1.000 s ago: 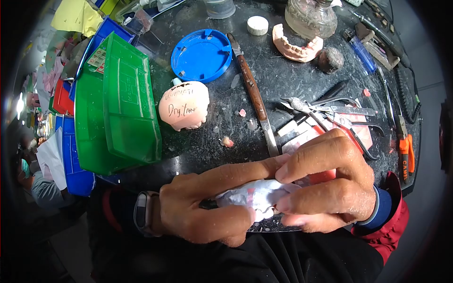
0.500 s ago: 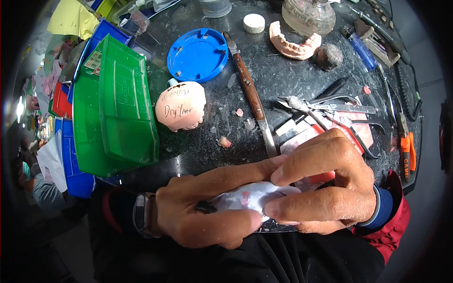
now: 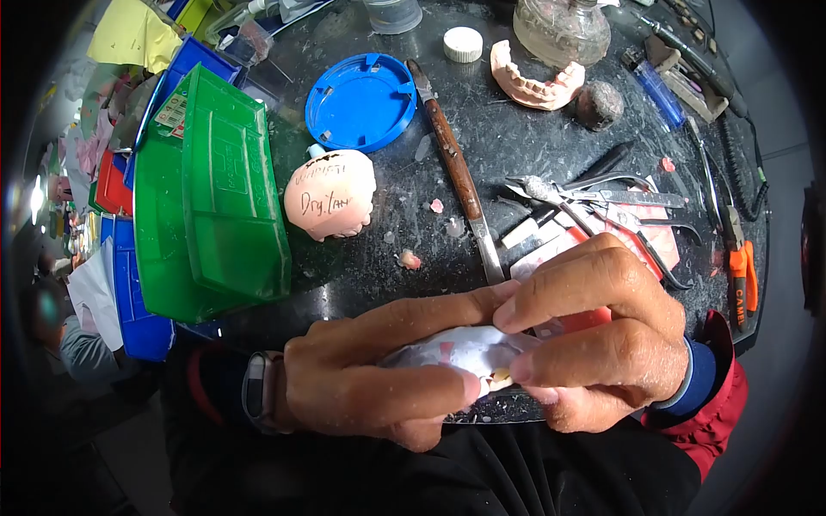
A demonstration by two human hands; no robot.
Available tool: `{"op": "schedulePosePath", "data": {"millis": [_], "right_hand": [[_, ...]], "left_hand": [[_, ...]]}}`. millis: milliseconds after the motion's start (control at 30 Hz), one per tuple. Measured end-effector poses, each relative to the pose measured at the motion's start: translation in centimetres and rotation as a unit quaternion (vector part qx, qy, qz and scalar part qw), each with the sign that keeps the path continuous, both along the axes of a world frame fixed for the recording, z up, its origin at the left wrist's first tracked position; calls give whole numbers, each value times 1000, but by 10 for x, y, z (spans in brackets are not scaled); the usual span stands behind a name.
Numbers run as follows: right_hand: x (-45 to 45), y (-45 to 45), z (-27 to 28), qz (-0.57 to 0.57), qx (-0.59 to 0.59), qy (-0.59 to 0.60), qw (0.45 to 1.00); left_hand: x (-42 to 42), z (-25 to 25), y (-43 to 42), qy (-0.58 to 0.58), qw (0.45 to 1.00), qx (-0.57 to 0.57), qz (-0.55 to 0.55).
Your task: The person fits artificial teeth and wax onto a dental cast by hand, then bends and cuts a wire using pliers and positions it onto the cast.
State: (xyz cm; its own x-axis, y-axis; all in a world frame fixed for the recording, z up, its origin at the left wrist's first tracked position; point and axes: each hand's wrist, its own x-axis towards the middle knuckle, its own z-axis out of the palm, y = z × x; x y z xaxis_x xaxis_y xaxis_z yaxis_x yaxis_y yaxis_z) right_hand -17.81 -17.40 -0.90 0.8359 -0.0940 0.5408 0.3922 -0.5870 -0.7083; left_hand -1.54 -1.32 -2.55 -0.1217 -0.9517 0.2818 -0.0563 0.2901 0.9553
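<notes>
Head camera: fingers of the left hand (image 3: pixel 344 361) and right hand (image 3: pixel 637 348) pinch a whitish piece (image 3: pixel 477 346) above the counter (image 3: pixel 357 273)'s near edge; seemingly light, probably brittle, best gripped by its ends.

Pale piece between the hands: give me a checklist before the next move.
1. Left hand on pale piece: ok, gripping it.
2. Right hand on it: ok, touching it too.
3. Underside intact: cannot tell, hidden.
4. Wooden-handled knife clear of both hands: cannot tell, blade ends close by.
5. Bench free of scraps: not ok, pink scrap lies there.
6. Lettered model set down: ok, beside green bin.
</notes>
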Motion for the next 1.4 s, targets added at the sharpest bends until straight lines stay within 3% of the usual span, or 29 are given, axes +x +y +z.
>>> {"op": "schedulePosePath", "data": {"millis": [200,400,1033,1400], "right_hand": [[2,1,-4,-7,-18,-20,1000],[0,0,1,-4,-31,2,999],[1,6,-1,-41,-13,-5,999],[-3,10,0,-79,-91,-36,992]], "left_hand": [[0,-2,1,-9,1000,8,5],[-1,-4,6,66,998,-1,20],[-5,-5,-4,33,991,-77,104],[-8,-2,-3,-12,989,-19,145]]}}
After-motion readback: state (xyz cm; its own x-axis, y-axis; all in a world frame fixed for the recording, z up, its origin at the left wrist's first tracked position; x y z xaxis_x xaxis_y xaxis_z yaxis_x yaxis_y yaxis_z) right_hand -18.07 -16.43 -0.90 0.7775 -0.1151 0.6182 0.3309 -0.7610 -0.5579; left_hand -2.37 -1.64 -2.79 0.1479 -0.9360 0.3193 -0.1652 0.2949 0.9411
